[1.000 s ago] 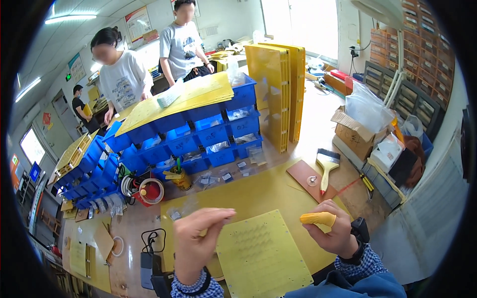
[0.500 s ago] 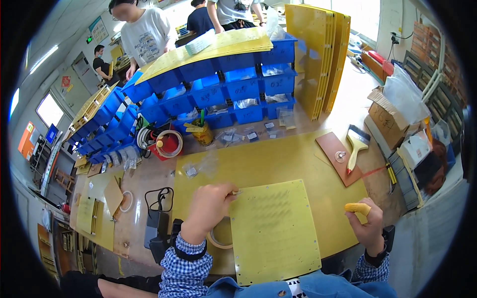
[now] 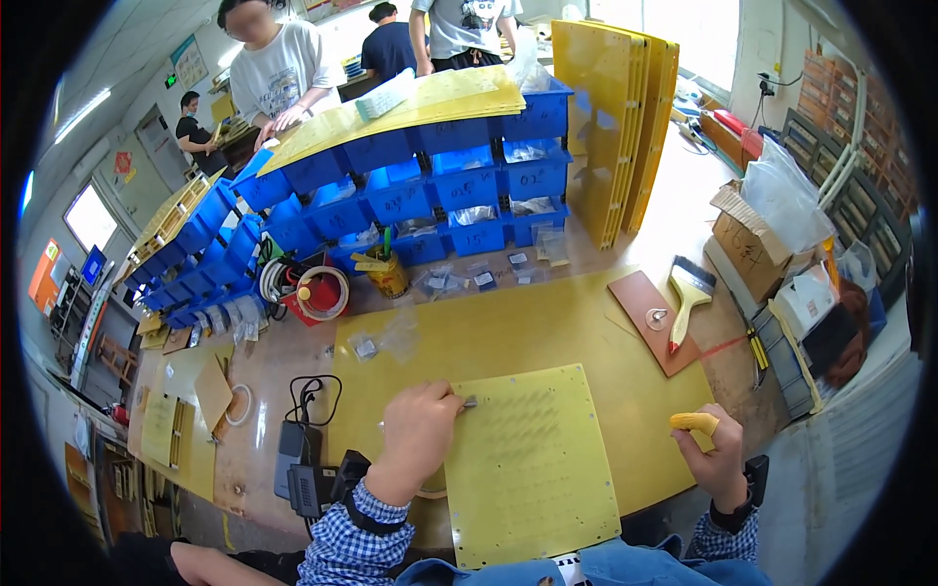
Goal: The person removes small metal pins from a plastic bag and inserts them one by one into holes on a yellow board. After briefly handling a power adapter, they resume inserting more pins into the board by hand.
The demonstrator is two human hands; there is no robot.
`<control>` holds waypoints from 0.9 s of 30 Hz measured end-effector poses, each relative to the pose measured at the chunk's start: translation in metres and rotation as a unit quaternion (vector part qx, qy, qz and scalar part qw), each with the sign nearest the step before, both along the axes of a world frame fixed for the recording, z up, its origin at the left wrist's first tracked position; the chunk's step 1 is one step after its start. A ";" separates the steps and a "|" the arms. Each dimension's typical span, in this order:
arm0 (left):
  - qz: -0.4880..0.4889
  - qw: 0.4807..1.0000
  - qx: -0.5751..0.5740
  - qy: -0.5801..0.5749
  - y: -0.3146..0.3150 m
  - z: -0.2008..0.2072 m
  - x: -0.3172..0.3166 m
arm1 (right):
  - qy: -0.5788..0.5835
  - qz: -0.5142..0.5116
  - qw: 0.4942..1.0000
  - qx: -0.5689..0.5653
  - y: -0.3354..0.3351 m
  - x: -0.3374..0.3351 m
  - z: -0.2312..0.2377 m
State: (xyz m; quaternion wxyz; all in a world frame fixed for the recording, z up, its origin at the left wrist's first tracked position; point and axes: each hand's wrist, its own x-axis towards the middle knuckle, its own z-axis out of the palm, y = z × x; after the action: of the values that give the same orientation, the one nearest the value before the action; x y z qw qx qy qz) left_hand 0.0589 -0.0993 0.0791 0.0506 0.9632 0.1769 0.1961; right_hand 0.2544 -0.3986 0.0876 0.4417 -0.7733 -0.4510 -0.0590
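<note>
A yellow rectangular board (image 3: 532, 459) with small holes along its edges and rows of dark marks lies in front of me, over a larger yellow sheet (image 3: 391, 352). At the board's upper left, my left hand (image 3: 415, 439) is closed in a pinch on a small grey metal piece (image 3: 470, 401), whose kind I cannot make out. Right of the board, apart from it, my right hand (image 3: 721, 454) has curled fingers with thumb and forefinger tips close together. A yellow finger cot (image 3: 693, 422) covers that forefinger. Anything between those fingertips is hidden. A tape roll (image 3: 431, 491) shows partly behind my left wrist.
Blue parts bins (image 3: 396, 195) stand across the back, yellow sheets (image 3: 430, 96) on top. More sheets (image 3: 596, 127) stand upright beside them. A brush (image 3: 690, 293) and brown board (image 3: 645, 317) lie right, a black adapter (image 3: 298, 454) left. People stand beyond.
The view has shifted slightly. My left hand stays by the board's upper left, and the grey metal piece in its fingertips shows more clearly. The right hand keeps its curled pose.
</note>
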 end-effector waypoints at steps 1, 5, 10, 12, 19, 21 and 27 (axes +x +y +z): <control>0.001 1.000 -0.001 -0.001 -0.001 0.001 -0.001 | -0.001 0.001 1.000 -0.001 -0.001 0.000 0.000; 0.004 0.997 -0.073 -0.007 -0.003 0.006 -0.008 | 0.034 0.015 0.999 -0.004 -0.007 -0.003 -0.001; 0.011 0.990 -0.136 0.020 0.007 0.015 -0.014 | 0.466 0.163 0.868 0.048 -0.035 -0.008 0.009; 0.002 0.991 -0.135 0.016 0.006 0.017 -0.010 | 0.452 0.245 0.857 -0.036 -0.050 0.000 0.012; -0.035 0.981 -0.179 -0.066 0.007 0.023 -0.015 | 0.386 0.393 0.761 -0.342 -0.063 -0.024 -0.021; -0.015 0.973 -0.194 -0.125 0.001 0.031 -0.015 | 0.364 0.363 0.770 -0.376 -0.069 -0.044 -0.043; -0.057 0.960 -0.241 -0.134 -0.019 0.045 -0.027 | 0.491 0.284 0.791 -0.228 -0.062 -0.095 -0.116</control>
State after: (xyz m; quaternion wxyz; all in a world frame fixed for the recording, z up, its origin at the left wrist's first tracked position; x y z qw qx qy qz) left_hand 0.0316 -0.1180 0.1246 0.3154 0.8957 0.1555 0.2720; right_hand 0.1590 -0.4610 -0.0288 0.4116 -0.6137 -0.3727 0.5613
